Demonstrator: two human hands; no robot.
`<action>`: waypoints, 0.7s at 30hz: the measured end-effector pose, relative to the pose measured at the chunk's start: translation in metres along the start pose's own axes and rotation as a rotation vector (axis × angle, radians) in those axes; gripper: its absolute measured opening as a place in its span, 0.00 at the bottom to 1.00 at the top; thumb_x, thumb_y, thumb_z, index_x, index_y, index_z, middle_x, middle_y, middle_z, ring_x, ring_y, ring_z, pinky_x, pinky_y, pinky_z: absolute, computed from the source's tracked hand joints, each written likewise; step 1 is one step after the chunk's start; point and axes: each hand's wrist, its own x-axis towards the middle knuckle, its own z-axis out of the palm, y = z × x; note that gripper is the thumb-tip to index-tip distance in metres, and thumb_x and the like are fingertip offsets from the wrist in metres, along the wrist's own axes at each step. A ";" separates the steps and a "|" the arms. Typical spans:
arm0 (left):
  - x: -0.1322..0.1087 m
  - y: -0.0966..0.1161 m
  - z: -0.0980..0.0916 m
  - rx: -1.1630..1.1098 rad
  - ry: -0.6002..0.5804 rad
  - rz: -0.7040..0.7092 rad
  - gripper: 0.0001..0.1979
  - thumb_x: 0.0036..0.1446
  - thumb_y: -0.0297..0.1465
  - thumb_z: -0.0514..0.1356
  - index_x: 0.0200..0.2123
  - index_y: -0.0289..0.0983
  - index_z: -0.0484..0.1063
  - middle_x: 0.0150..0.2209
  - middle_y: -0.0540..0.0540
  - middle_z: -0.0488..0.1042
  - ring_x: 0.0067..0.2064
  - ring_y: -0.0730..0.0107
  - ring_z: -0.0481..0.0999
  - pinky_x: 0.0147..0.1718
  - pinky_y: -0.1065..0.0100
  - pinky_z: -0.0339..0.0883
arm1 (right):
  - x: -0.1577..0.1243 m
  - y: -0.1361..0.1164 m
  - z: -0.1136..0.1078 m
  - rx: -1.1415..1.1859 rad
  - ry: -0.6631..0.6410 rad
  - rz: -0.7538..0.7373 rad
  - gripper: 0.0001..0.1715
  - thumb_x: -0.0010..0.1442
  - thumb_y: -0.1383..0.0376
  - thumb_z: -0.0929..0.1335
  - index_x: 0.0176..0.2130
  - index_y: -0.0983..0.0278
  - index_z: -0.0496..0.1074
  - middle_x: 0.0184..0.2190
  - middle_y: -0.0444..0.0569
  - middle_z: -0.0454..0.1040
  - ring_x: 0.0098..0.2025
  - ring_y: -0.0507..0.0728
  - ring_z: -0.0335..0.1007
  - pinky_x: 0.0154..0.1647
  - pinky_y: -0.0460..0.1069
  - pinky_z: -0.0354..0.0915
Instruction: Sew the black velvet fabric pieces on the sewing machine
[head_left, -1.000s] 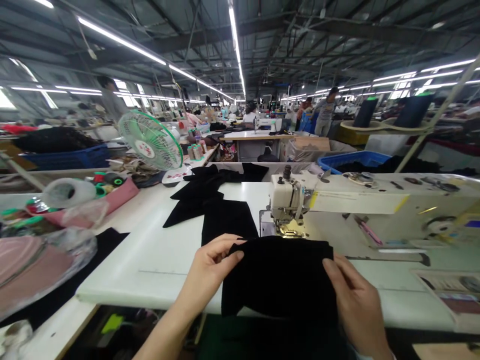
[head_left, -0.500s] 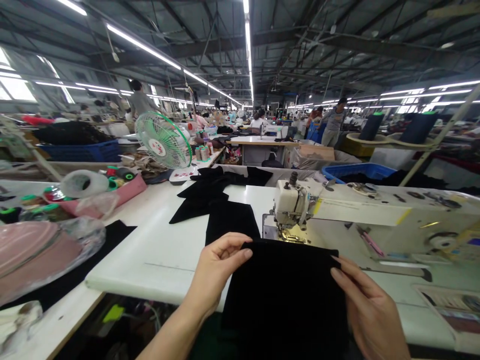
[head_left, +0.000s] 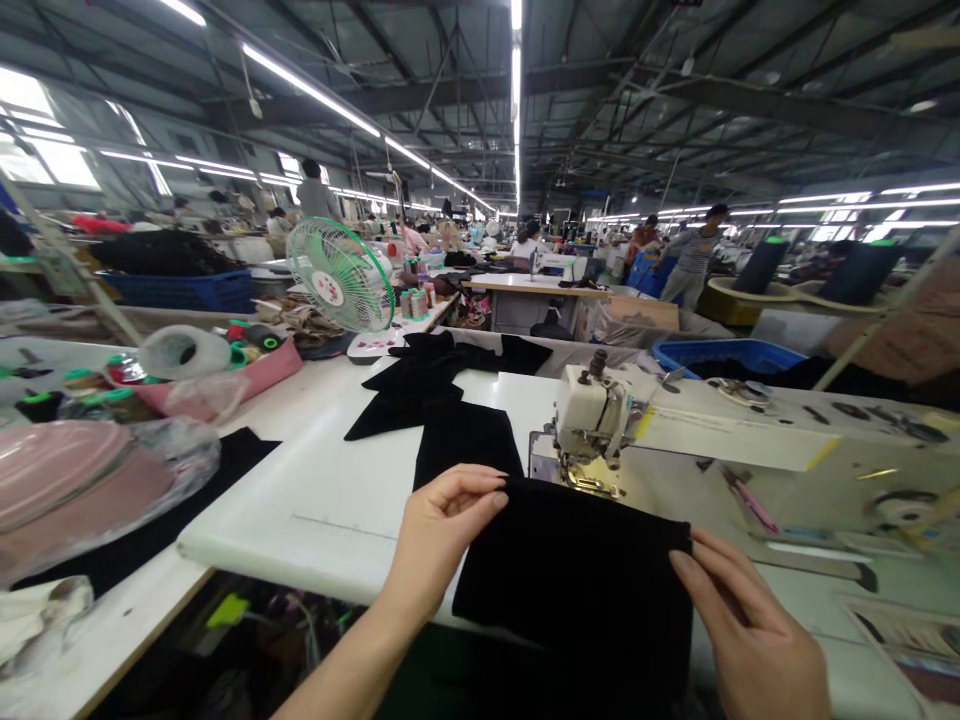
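A piece of black fabric point(head_left: 577, 570) hangs between my two hands at the front edge of the sewing table point(head_left: 300, 510). My left hand point(head_left: 442, 530) pinches its upper left corner between thumb and fingers. At the upper right corner, my right hand point(head_left: 757, 610) grips the edge the same way. Just beyond the fabric's top edge stands the needle area of a white sewing machine point(head_left: 596, 410); its presser foot is visible. More black fabric pieces point(head_left: 469, 440) lie on the table, left of the machine.
To the left are a pink tray with thread and a tape roll point(head_left: 262, 380) and a pink lidded container point(head_left: 67, 470). A green fan point(head_left: 341, 275) stands behind the table. A blue basket point(head_left: 720, 355) and thread cones point(head_left: 757, 265) are at the right. Several people work farther back.
The right side of the held fabric has dropped slightly, so its top edge slopes down to the right. My right hand moved a little right and down. The view shifted slightly.
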 end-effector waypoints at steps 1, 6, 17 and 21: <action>0.001 0.000 0.000 0.021 -0.008 0.004 0.06 0.43 0.33 0.71 0.27 0.38 0.80 0.41 0.45 0.79 0.41 0.66 0.77 0.41 0.69 0.71 | 0.000 0.001 -0.001 -0.018 0.000 -0.008 0.25 0.50 0.44 0.71 0.33 0.61 0.80 0.44 0.50 0.79 0.44 0.64 0.76 0.47 0.53 0.72; 0.003 -0.001 -0.001 0.155 -0.112 -0.097 0.08 0.43 0.34 0.70 0.27 0.36 0.78 0.28 0.48 0.77 0.30 0.72 0.73 0.31 0.73 0.67 | -0.002 -0.002 -0.005 -0.019 0.076 -0.008 0.25 0.52 0.44 0.69 0.35 0.61 0.79 0.45 0.50 0.78 0.47 0.64 0.74 0.52 0.55 0.67; 0.002 0.006 -0.005 -0.091 -0.247 -0.229 0.10 0.43 0.32 0.73 0.29 0.36 0.77 0.32 0.48 0.77 0.34 0.75 0.75 0.37 0.75 0.69 | 0.002 0.016 -0.012 0.103 0.050 0.341 0.31 0.39 0.42 0.75 0.34 0.63 0.81 0.44 0.52 0.79 0.51 0.69 0.72 0.55 0.58 0.66; 0.003 0.006 -0.004 -0.117 -0.270 -0.218 0.09 0.48 0.35 0.71 0.30 0.35 0.80 0.37 0.46 0.78 0.38 0.71 0.75 0.41 0.72 0.70 | 0.002 0.026 -0.010 0.137 0.022 0.392 0.32 0.39 0.43 0.76 0.36 0.64 0.80 0.48 0.52 0.78 0.54 0.69 0.69 0.60 0.57 0.61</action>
